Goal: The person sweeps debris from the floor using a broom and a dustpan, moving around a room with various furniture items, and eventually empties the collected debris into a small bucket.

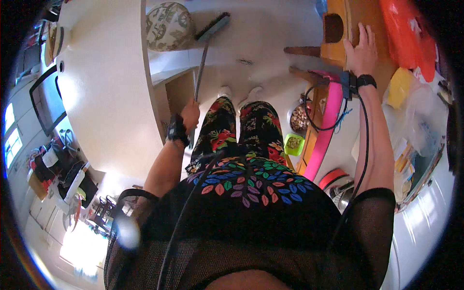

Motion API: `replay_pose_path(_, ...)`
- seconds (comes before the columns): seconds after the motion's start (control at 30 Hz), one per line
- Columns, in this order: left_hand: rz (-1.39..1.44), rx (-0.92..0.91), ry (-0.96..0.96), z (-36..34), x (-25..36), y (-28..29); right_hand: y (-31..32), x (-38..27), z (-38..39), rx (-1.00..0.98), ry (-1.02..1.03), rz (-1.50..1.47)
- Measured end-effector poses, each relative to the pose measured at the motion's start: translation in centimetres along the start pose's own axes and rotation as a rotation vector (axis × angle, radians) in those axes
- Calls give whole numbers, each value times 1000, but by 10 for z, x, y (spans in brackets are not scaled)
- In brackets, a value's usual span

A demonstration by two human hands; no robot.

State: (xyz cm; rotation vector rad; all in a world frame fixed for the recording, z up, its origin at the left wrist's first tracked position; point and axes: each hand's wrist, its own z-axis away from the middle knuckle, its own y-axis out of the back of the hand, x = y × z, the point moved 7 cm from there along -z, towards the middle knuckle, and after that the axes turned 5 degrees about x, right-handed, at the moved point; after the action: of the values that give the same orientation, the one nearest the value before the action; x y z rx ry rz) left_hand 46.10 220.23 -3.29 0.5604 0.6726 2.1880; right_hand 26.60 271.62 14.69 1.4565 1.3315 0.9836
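Pale floor (261,43), left hand (189,116) round broom handle (199,72)

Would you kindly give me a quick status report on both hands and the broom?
Left hand gripping broom handle, brush head on floor ahead. Right hand flat on wooden stool. Patterned round pouf beside brush head.

wooden stool (348,29) cut off at top edge, broom (205,46) handle's end hidden inside left fist
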Motion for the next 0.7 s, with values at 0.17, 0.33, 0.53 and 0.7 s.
replay_pose_path(0.17, -179, -62, -152, -40, -52, -91, -1, 3, 2, 14, 6, 8)
replay_pose_path(0.33, -307, -110, -435, -23, -115, -159, 10, 4, -8, 25, -41, 64)
replay_pose_path(0.53, -278, -230, -655, 36, -197, -161, 69, -16, 16, -293, -143, -448)
replay_pose_path(0.7, -306, -166, -439, 146, -105, -62, 156, 3, 156, 129, -50, -798)
